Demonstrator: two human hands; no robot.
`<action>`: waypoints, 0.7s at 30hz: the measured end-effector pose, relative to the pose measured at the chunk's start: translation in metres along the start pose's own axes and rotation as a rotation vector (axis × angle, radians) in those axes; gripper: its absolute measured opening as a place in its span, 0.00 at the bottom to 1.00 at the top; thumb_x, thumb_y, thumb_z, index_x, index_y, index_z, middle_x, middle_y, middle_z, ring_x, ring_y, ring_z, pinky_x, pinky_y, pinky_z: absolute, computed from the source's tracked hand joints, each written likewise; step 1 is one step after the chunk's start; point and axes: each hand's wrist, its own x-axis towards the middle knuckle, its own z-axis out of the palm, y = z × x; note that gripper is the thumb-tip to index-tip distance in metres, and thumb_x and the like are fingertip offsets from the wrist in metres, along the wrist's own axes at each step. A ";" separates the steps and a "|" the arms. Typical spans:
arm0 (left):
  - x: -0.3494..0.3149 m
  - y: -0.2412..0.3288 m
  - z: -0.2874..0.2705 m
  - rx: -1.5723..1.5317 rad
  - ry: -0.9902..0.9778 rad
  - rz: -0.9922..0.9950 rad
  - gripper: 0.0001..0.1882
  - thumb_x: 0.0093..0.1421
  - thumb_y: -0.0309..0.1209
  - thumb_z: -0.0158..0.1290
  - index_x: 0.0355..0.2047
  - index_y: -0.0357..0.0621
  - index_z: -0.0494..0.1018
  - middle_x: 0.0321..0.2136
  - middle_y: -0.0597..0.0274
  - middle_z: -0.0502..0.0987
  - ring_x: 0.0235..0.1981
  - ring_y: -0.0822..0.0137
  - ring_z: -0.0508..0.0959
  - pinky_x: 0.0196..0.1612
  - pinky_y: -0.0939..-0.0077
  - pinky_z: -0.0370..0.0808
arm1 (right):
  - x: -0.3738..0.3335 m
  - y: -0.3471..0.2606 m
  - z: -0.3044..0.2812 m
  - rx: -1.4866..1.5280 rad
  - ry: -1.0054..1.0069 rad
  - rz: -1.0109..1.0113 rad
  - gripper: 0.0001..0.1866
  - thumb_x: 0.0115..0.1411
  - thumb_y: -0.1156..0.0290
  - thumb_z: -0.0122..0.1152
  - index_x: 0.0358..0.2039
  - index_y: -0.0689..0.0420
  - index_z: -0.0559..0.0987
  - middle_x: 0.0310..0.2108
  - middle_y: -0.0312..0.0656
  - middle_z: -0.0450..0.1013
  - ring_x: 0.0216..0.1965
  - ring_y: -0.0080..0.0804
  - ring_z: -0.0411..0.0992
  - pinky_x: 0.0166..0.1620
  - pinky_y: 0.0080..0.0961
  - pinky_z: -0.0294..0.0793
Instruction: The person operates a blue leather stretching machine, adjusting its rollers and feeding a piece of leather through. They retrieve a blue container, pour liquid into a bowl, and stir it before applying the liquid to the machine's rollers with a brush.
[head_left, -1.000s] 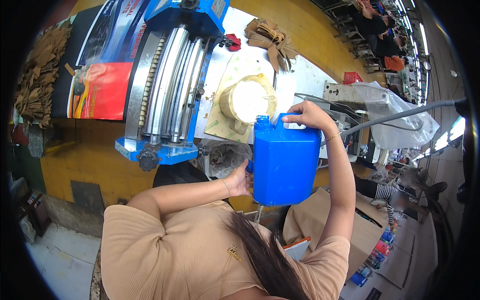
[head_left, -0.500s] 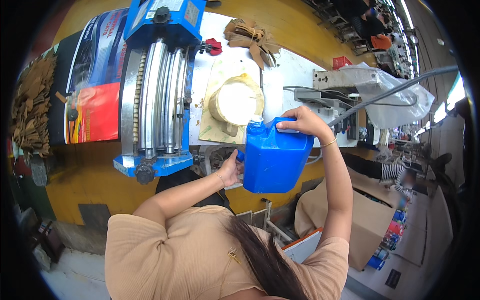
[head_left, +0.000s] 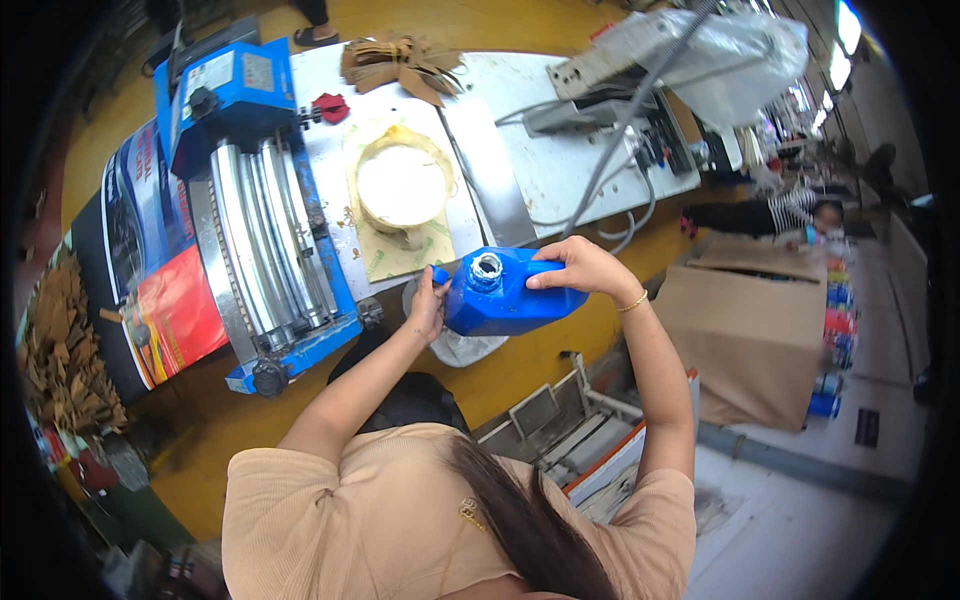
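Note:
A blue plastic jug hangs before the table's near edge, its uncapped mouth facing up with white residue round the rim. My right hand is closed round the jug's handle. Against the jug's left side, my left hand pinches a small blue cap. Beyond them stands a round pot with a crusted yellowish rim, filled with white liquid. It rests on a cardboard sheet with green markings.
Left of the pot is a blue machine with shiny metal rollers. Brown strips lie at the back, more brown pieces at far left. A metal-armed machine under plastic stands right. A grey hose crosses above the table.
The jug has come down and back from the pot and turned from tilted to mouth-up. Both hands stay with it. The view has shifted to the right.

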 end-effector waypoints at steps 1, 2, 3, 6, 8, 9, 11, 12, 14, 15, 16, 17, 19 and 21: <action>0.005 -0.004 -0.003 0.016 0.016 0.040 0.36 0.66 0.59 0.41 0.60 0.40 0.58 0.52 0.56 0.71 0.52 0.65 0.72 0.58 0.64 0.68 | -0.011 0.009 0.011 0.032 0.014 -0.013 0.22 0.53 0.56 0.70 0.38 0.62 0.82 0.29 0.45 0.80 0.29 0.26 0.76 0.38 0.26 0.75; 0.007 -0.009 -0.006 0.076 -0.032 0.110 0.34 0.67 0.57 0.43 0.61 0.42 0.55 0.53 0.56 0.68 0.56 0.64 0.70 0.61 0.66 0.64 | -0.024 0.017 0.022 0.054 0.015 0.021 0.21 0.53 0.57 0.70 0.39 0.62 0.82 0.28 0.45 0.80 0.29 0.26 0.76 0.37 0.26 0.75; 0.007 -0.014 -0.008 0.109 -0.026 0.132 0.33 0.66 0.57 0.43 0.59 0.46 0.56 0.53 0.58 0.68 0.55 0.64 0.70 0.59 0.64 0.65 | -0.036 0.026 0.036 0.074 0.049 0.018 0.21 0.52 0.57 0.71 0.38 0.61 0.82 0.28 0.44 0.79 0.28 0.26 0.75 0.37 0.26 0.75; -0.010 -0.020 -0.005 0.267 0.062 0.151 0.26 0.64 0.59 0.46 0.49 0.53 0.61 0.49 0.64 0.68 0.54 0.63 0.69 0.56 0.56 0.65 | -0.073 0.051 0.085 0.122 0.202 0.006 0.21 0.52 0.57 0.71 0.38 0.61 0.82 0.26 0.45 0.78 0.27 0.26 0.74 0.35 0.27 0.74; -0.036 -0.013 0.001 0.468 -0.037 0.349 0.21 0.64 0.51 0.52 0.41 0.48 0.63 0.39 0.65 0.69 0.44 0.71 0.71 0.47 0.70 0.70 | -0.098 0.065 0.122 0.199 0.283 0.078 0.21 0.52 0.57 0.71 0.37 0.61 0.82 0.25 0.45 0.77 0.27 0.27 0.74 0.34 0.28 0.73; -0.052 -0.013 0.009 0.572 -0.051 0.427 0.20 0.64 0.48 0.54 0.39 0.46 0.64 0.37 0.66 0.69 0.40 0.74 0.71 0.43 0.75 0.71 | -0.110 0.071 0.143 0.235 0.357 0.101 0.20 0.51 0.57 0.71 0.37 0.61 0.82 0.25 0.45 0.77 0.26 0.27 0.74 0.34 0.29 0.73; -0.088 -0.018 0.029 0.713 -0.181 0.674 0.19 0.58 0.36 0.63 0.39 0.39 0.66 0.30 0.65 0.73 0.29 0.78 0.71 0.33 0.82 0.70 | -0.131 0.079 0.183 0.325 0.503 0.160 0.20 0.51 0.57 0.71 0.37 0.60 0.83 0.24 0.45 0.76 0.26 0.28 0.74 0.33 0.29 0.72; -0.107 -0.021 0.038 0.937 -0.227 0.664 0.20 0.57 0.35 0.64 0.39 0.38 0.66 0.30 0.62 0.73 0.30 0.77 0.72 0.33 0.80 0.71 | -0.142 0.081 0.203 0.323 0.582 0.187 0.21 0.50 0.55 0.70 0.37 0.59 0.83 0.27 0.45 0.78 0.28 0.33 0.76 0.35 0.31 0.74; -0.140 -0.032 0.056 1.337 -0.397 0.787 0.23 0.52 0.34 0.66 0.41 0.36 0.68 0.31 0.53 0.75 0.32 0.65 0.77 0.36 0.71 0.74 | -0.164 0.082 0.241 0.317 0.731 0.258 0.21 0.49 0.54 0.70 0.37 0.57 0.84 0.30 0.47 0.79 0.31 0.38 0.78 0.38 0.32 0.75; -0.152 -0.041 0.065 1.486 -0.463 0.852 0.22 0.53 0.34 0.66 0.41 0.36 0.68 0.31 0.52 0.75 0.32 0.62 0.77 0.37 0.69 0.74 | -0.176 0.080 0.259 0.328 0.791 0.335 0.21 0.49 0.53 0.70 0.37 0.56 0.84 0.31 0.48 0.80 0.33 0.40 0.79 0.39 0.32 0.76; -0.162 -0.053 0.072 1.579 -0.577 0.957 0.22 0.53 0.35 0.65 0.41 0.36 0.69 0.32 0.51 0.76 0.33 0.59 0.77 0.37 0.67 0.74 | -0.189 0.078 0.278 0.317 0.853 0.343 0.22 0.49 0.50 0.68 0.38 0.54 0.85 0.35 0.50 0.80 0.38 0.45 0.79 0.43 0.35 0.77; -0.171 -0.066 0.077 1.658 -0.701 1.062 0.22 0.53 0.35 0.65 0.41 0.37 0.69 0.32 0.50 0.76 0.33 0.56 0.77 0.38 0.65 0.74 | -0.201 0.075 0.295 0.281 0.902 0.367 0.22 0.49 0.50 0.68 0.38 0.54 0.85 0.35 0.50 0.80 0.37 0.44 0.79 0.42 0.35 0.77; -0.185 -0.091 0.084 1.883 -0.821 1.098 0.20 0.55 0.40 0.62 0.39 0.37 0.71 0.34 0.44 0.77 0.38 0.48 0.78 0.40 0.59 0.75 | -0.223 0.063 0.333 0.232 0.990 0.447 0.22 0.50 0.51 0.67 0.39 0.55 0.84 0.34 0.49 0.80 0.35 0.43 0.80 0.42 0.34 0.77; -0.195 -0.118 0.090 2.199 -0.789 1.036 0.22 0.56 0.44 0.60 0.38 0.37 0.71 0.32 0.45 0.78 0.34 0.47 0.79 0.37 0.58 0.77 | -0.240 0.050 0.365 0.245 1.043 0.569 0.22 0.50 0.49 0.66 0.38 0.51 0.85 0.32 0.48 0.80 0.34 0.44 0.79 0.41 0.36 0.77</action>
